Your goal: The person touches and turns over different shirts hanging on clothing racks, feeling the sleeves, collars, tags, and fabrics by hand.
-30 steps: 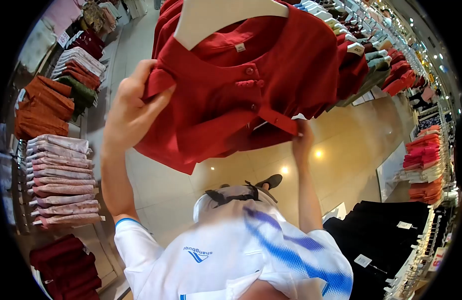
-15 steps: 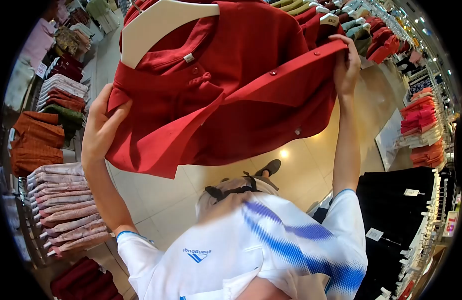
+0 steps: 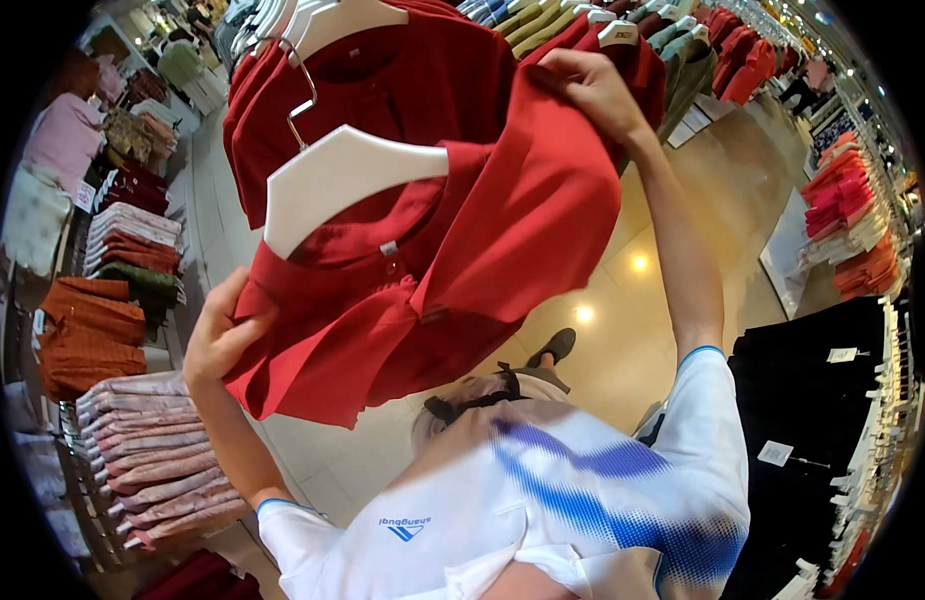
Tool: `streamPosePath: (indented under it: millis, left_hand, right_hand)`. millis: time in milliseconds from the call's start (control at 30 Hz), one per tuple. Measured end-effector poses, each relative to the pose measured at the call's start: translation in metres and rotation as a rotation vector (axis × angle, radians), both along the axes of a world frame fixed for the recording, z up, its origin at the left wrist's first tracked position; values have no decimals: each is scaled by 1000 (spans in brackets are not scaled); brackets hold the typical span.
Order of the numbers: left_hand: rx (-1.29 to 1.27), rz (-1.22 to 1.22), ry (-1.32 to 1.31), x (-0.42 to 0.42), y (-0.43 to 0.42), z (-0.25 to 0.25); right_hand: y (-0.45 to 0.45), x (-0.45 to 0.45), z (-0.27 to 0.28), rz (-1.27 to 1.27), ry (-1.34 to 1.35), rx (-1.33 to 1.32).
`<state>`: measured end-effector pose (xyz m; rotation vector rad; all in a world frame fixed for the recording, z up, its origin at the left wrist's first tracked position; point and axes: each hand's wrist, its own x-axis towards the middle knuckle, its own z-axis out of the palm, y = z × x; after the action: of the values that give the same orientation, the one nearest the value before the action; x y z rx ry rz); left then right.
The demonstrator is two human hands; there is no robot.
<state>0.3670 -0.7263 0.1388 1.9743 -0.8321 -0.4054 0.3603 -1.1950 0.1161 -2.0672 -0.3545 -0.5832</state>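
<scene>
A red button-front shirt point(image 3: 528, 225) hangs in front of me on a white hanger point(image 3: 333, 180), its metal hook upright. My left hand point(image 3: 221, 330) is closed on the shirt's edge at the left, thumb over the cloth. At the upper right my right hand point(image 3: 593, 85) pinches another part of the shirt and holds it raised, so the cloth spreads in a broad fold. A small pale label shows inside the collar. Part of the shirt's front is hidden by the folds.
More red shirts point(image 3: 383, 105) hang on white hangers just behind. Pink patterned garments point(image 3: 168, 450) and orange garments point(image 3: 88, 335) hang at the left. Black garments point(image 3: 803, 400) with tags hang at the right. Below lies a tiled floor point(image 3: 633, 320).
The shirt and hanger have come lower and nearer to me, baring the hook and the red shirts behind. My right hand has moved left and slightly up, folding the cloth inward; my left hand has dropped.
</scene>
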Motion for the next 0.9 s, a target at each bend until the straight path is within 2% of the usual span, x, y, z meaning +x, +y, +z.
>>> streamPosePath:
  millis: [67, 133, 200, 233, 333, 367, 433, 467, 500, 533, 633, 700, 767, 800, 900]
  left_hand:
    - [41, 1, 87, -2, -1, -1]
    - [0, -59, 121, -4, -3, -7]
    - [-69, -83, 149, -5, -5, -11]
    - [-66, -83, 145, -7, -5, -11]
    - [-113, -2, 202, -10, -4, -16]
    - [-237, 66, 269, -10, 1, -21]
    - [-449, 131, 384, -10, 3, -25]
    - [-475, 238, 345, -6, 15, -37]
    - [-513, 205, 372, -5, 20, -37]
    - [-552, 173, 398, -4, 23, -37]
    - [-618, 312, 349, -10, 35, -50]
    - [-638, 429, 312, -13, 41, -56]
    - [-667, 448, 307, -14, 46, -65]
    - [-709, 480, 294, -14, 48, -68]
    - [-723, 409, 289, -11, 49, -73]
  right_hand:
    - [10, 3, -10, 50, 153, 94]
    - [21, 7, -27, 230, 155, 27]
    - [36, 5, -46, 424, 415, -22]
    - [44, 0, -48, 553, 681, -41]
    - [56, -32, -74, 744, 868, 34]
    - [57, -47, -82, 781, 896, 100]
    - [56, -78, -100, 819, 901, 320]
    - [56, -93, -109, 821, 881, 452]
    - [56, -107, -118, 803, 843, 615]
    - [57, -117, -128, 764, 793, 789]
    - [60, -147, -152, 580, 571, 1294]
    - [66, -156, -153, 436, 441, 1465]
    - [73, -156, -148, 483, 384, 1454]
    - [75, -152, -149, 710, 310, 1315]
    - [81, -152, -146, 542, 401, 919]
